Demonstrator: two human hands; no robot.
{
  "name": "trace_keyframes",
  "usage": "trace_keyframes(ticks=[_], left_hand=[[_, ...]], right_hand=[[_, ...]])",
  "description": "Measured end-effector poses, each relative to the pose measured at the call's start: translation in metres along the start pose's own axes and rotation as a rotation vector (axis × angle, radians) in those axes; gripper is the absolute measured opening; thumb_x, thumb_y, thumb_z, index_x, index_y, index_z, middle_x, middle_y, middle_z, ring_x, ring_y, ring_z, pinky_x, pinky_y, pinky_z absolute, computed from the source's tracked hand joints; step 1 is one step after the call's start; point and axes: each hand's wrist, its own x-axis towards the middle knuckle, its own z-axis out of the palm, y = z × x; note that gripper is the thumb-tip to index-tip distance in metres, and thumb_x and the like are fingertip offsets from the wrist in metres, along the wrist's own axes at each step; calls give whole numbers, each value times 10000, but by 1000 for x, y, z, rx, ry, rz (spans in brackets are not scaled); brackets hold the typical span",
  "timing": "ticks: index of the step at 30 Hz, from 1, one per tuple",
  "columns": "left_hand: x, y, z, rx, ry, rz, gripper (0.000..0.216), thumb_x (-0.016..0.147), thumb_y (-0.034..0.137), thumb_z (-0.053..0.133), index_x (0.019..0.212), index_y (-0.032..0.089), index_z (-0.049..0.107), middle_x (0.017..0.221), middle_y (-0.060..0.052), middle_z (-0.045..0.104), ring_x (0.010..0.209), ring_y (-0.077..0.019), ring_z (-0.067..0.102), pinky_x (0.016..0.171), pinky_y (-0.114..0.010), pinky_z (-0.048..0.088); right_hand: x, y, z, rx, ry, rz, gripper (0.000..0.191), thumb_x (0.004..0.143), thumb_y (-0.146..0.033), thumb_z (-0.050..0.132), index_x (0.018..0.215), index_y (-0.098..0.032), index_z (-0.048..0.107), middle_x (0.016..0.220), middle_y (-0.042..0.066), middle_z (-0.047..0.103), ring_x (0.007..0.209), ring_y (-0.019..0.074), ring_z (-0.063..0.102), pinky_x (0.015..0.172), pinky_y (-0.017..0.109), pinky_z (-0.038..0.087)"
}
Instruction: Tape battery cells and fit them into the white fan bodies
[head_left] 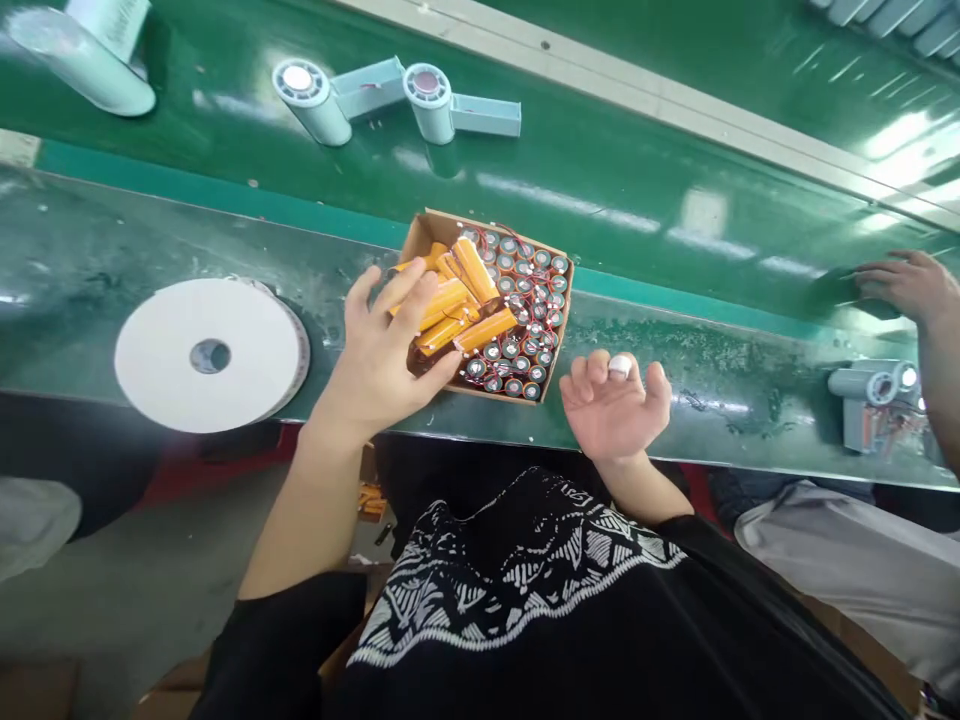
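Note:
My left hand (390,350) is over the left side of a cardboard box (417,238), its fingers spread around loose orange battery cells (480,328). The fingertips look close to the cells or touching them; I cannot see a firm grip. More cells (534,300) stand upright in the box in rows, their ends up, with thin red wires among them. Just right of the box, my right hand (616,408) is palm up over the bench edge. Its fingers are loosely bent, the thumb stands apart, and nothing lies in it. A white wrap (620,367) circles one finger.
A large white roll (157,350) lies left on the bench. Light-blue handheld housings (319,105) stand on the green surface beyond, with another (105,60) at far left. At right, a co-worker's hand (911,285) is above more housings (862,385).

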Motion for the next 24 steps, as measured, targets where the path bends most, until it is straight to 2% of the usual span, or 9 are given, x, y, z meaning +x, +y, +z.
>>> trace_keyframes(ticks=[3, 7, 10, 12, 13, 15, 17, 19, 24], left_hand=[[1, -3, 7, -23, 9, 30, 879, 968, 599, 733, 1690, 310, 322, 1807, -106, 300, 1696, -375, 221, 1378, -728, 188], [-4, -3, 8, -38, 94, 66, 898, 949, 747, 673, 1654, 278, 374, 1794, -145, 333, 1694, -383, 249, 1360, -712, 234], [-36, -17, -4, 44, 342, -14, 667, 1020, 609, 626, 1546, 214, 514, 1598, -162, 596, 1548, -330, 513, 1292, -611, 418], [-69, -35, -17, 175, 504, -173, 442, 1041, 500, 607, 1341, 182, 671, 1314, -138, 765, 1344, -304, 674, 1210, -549, 509], [-86, -46, -24, 243, 515, -265, 389, 1039, 482, 603, 1249, 175, 715, 1223, -135, 792, 1286, -312, 698, 1194, -548, 518], [-118, -67, -39, 333, 360, -412, 433, 1023, 514, 610, 1241, 163, 740, 1288, -169, 780, 1342, -373, 654, 1237, -608, 462], [-141, -84, -53, 347, 110, -485, 570, 1011, 550, 611, 1428, 168, 681, 1518, -190, 669, 1498, -443, 513, 1294, -675, 361], [-152, -96, -64, 333, -49, -507, 671, 1015, 560, 596, 1578, 196, 578, 1658, -174, 547, 1585, -483, 384, 1314, -718, 297], [-149, -102, -76, 386, -103, -588, 814, 925, 625, 702, 1575, 154, 562, 1683, -228, 478, 1565, -605, 314, 1270, -821, 282]], right_hand=[[5, -2, 2, -19, 99, 41, 414, 931, -640, 665, 748, -271, 626, 712, -4, 555, 554, 142, 418, 521, 300, 421], [-1, 1, -4, -70, -74, 47, 405, 1009, -671, 555, 966, -308, 730, 515, -70, 491, 363, 117, 244, 371, 265, 257], [-8, -3, -14, -204, -209, -3, 540, 1030, -739, 471, 944, -281, 745, 393, -93, 385, 306, 111, 178, 358, 261, 227], [-10, -9, -21, -349, -207, -104, 512, 980, -735, 579, 915, -256, 747, 410, -75, 432, 330, 108, 245, 396, 262, 270], [-10, -11, -23, -415, -196, -154, 473, 954, -707, 643, 922, -248, 753, 431, -63, 470, 351, 112, 295, 420, 265, 294], [-7, -14, -27, -486, -195, -232, 392, 932, -627, 716, 961, -240, 766, 474, -42, 530, 396, 126, 384, 462, 274, 337], [-3, -12, -27, -486, -225, -273, 324, 948, -560, 720, 999, -245, 771, 502, -34, 556, 416, 135, 425, 482, 284, 365], [0, -6, -24, -490, -250, -279, 280, 961, -526, 721, 1025, -257, 764, 511, -40, 554, 414, 138, 434, 479, 287, 371], [-1, 11, -17, -645, -399, -270, 268, 1001, -498, 707, 1115, -264, 772, 543, -19, 625, 421, 169, 543, 451, 308, 453]])
